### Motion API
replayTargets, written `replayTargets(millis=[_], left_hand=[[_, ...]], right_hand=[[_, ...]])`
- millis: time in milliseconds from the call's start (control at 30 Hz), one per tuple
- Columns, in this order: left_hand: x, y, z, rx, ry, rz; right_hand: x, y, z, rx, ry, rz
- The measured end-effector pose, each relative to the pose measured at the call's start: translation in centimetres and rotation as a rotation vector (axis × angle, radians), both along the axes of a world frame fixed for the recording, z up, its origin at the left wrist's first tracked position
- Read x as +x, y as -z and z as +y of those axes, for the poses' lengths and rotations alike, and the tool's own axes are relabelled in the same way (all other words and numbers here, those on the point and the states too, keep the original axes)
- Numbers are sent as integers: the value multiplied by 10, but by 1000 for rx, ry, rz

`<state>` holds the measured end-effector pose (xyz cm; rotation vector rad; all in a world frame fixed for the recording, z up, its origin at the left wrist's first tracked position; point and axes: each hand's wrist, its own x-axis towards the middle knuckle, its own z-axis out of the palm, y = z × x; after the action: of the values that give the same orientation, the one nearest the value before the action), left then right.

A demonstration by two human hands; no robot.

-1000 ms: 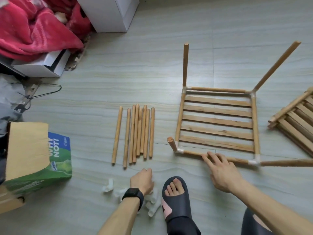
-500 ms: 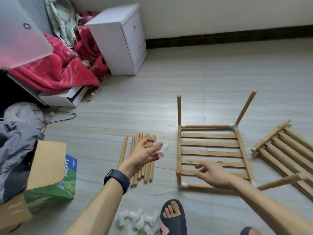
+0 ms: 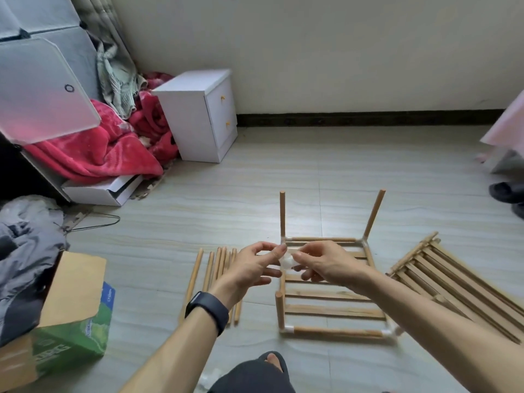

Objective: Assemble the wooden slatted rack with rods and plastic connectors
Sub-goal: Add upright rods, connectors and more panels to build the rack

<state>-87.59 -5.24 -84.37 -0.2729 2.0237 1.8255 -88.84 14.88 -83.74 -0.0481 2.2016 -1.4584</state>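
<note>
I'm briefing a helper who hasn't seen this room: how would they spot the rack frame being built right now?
Start at the white bedside cabinet by the wall and come forward across the floor. The frame in progress lies flat just beyond both hands. Unlike the bare slatted panel to its right, it has white corner connectors and rods standing up from them.

Two hands (image 3: pixel 249 272), one connector (image 3: pixel 286 262), two slatted panels (image 3: pixel 326 307), three upright rods (image 3: pixel 282 214).

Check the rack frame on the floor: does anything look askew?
Yes. On the slatted frame, the far right upright rod leans outward to the right, while the far left upright rod stands straight. Its connector may not be fully seated.
</note>
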Motion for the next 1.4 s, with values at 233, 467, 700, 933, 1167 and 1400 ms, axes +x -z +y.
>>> replayTargets(millis=[233, 467, 700, 933, 1167, 1400], left_hand=[[3, 20, 4, 152, 53, -63], [6, 49, -13, 103, -19, -77], [11, 51, -22, 171, 27, -201], [17, 54, -21, 71, 69, -168], [18, 58, -23, -16, 92, -129], [22, 61, -25, -46, 96, -87]], right_hand=[[9, 30, 11, -80, 134, -2], [19, 68, -4, -47, 174, 72], [22, 76, -6, -80, 139, 150], [24, 75, -9, -5, -4, 269], [20, 73, -12, -26, 3, 265], [20, 77, -11, -32, 18, 266]])
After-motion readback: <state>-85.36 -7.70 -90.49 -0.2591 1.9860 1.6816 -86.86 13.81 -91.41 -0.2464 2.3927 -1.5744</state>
